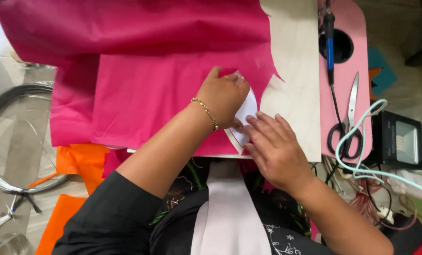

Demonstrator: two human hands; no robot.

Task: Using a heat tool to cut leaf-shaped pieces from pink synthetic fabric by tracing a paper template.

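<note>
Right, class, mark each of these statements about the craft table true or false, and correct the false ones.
1. Both hands rest on a white paper shape lying on pink paper. True.
2. The left hand wears a gold bracelet. True.
3. The right hand holds the scissors. False: the scissors lie untouched on the pink tray.
4. The orange paper lies on top of the pink paper. False: it sits below it, nearer the person.
5. A coil of wire lies at the left. True.
</note>
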